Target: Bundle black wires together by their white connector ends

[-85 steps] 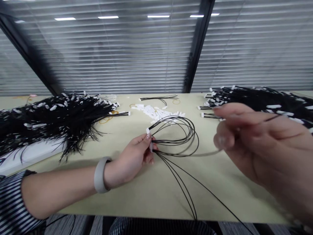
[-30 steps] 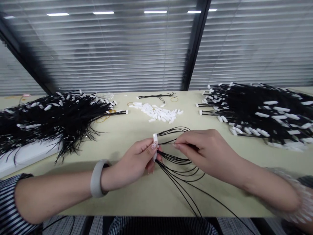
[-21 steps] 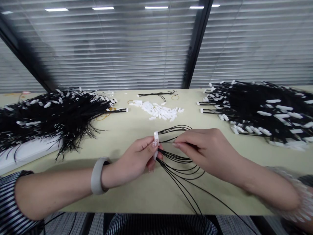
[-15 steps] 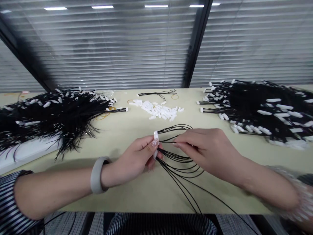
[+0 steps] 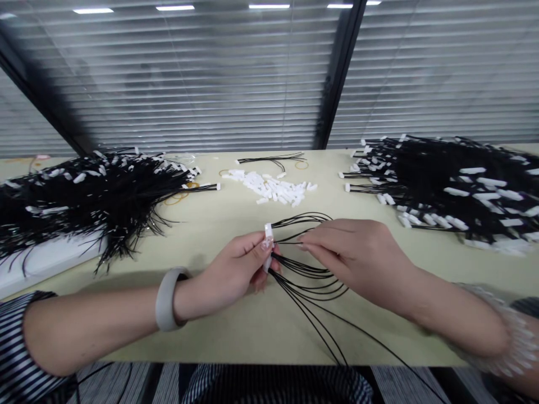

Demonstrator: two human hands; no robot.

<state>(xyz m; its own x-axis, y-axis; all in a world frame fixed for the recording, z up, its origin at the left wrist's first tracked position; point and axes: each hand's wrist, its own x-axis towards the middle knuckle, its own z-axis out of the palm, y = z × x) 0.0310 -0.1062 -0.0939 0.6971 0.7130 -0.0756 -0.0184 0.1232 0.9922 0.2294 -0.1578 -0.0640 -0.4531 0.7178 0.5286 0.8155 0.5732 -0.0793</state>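
Over the middle of the table, my left hand (image 5: 240, 264) pinches a white plastic connector (image 5: 268, 230) between thumb and fingers, holding it roughly upright. Several black wires (image 5: 301, 266) come out of the connector's right side in loops and loose strands. Just to the right, my right hand (image 5: 357, 255) is closed in a pinch on one thin black wire (image 5: 288, 243) that runs straight to the connector. Whether that wire's end sits inside the connector cannot be seen, as my left thumb covers the spot. Part of the wire bundle is hidden behind my right hand.
Loose white connectors (image 5: 278, 188) lie in a pile beyond my hands, with a small wire harness (image 5: 269, 160) behind them. Big heaps of black wires with white connectors stand left (image 5: 105, 191) and right (image 5: 433, 179). A white box (image 5: 59, 264) lies under the left heap. Blinds (image 5: 202, 84) rise behind the table.
Almost nothing differs. Both hands keep their pinches on the connector and the wire, and the view has shifted very slightly.
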